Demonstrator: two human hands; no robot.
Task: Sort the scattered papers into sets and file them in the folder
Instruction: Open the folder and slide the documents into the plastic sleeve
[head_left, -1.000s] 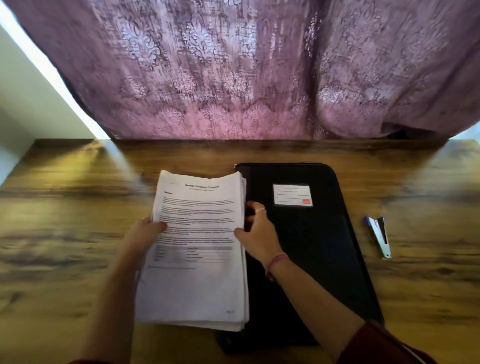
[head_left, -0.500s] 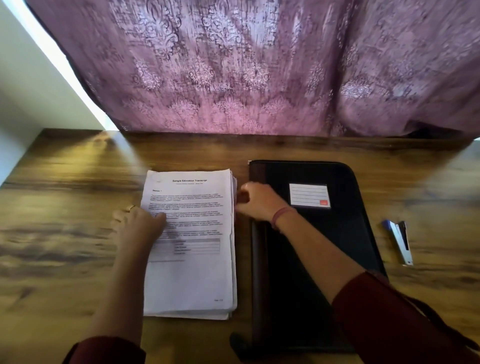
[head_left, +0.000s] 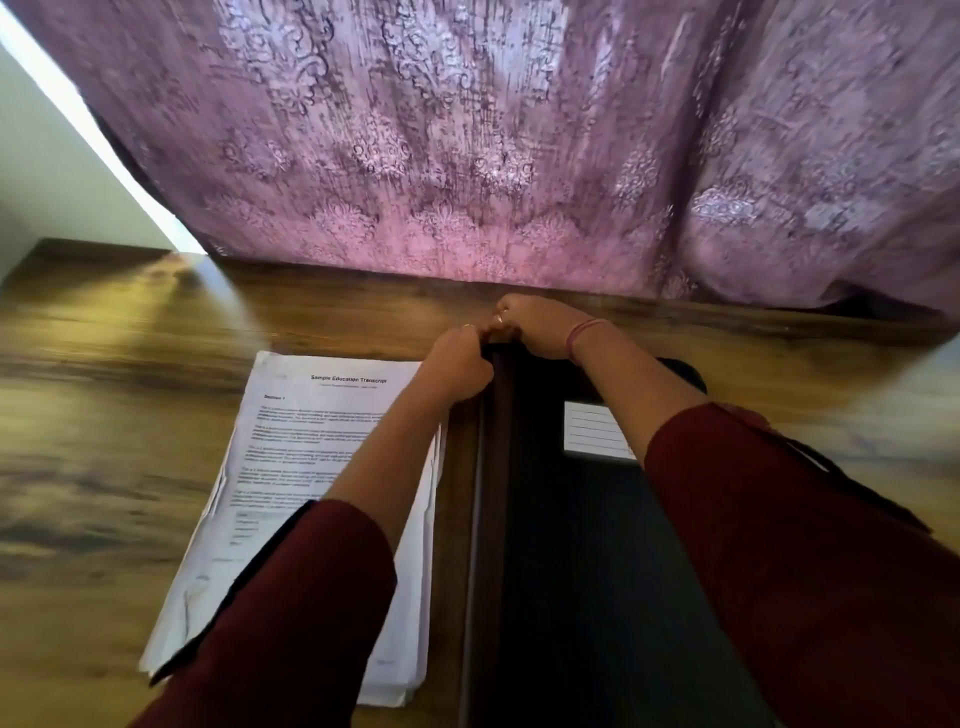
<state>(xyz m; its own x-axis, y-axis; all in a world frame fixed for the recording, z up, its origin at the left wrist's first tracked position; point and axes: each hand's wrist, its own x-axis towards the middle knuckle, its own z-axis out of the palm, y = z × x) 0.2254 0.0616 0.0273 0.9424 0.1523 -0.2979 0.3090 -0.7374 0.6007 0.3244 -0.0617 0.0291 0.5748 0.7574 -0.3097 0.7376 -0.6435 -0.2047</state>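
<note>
Right now I see the purple patterned curtain filling the upper half of the view, hanging down to the far edge of the wooden table; a pale wall shows at the left, with a bright strip of light running along the curtain's edge; on the table the black folder lies closed, its spine side toward the papers, reaching from the near edge almost to the far edge, with a white label on its cover partly hidden by my right forearm; just beside it on the left, apart by a narrow strip of wood, sits the stack of papers, its top sheet headed "Sample Education Transcript", the edges of the lower sheets fanned out unevenly at the left and near sides; both my arms, in dark red sleeves, stretch forward to the folder's far left corner; my left hand is curled round that corner at the spine edge, and my right hand, with a band at the wrist, has its fingers bent over the same corner from the far side; whether they pinch a zip pull there I cannot tell, since the spot is blurred.
</note>
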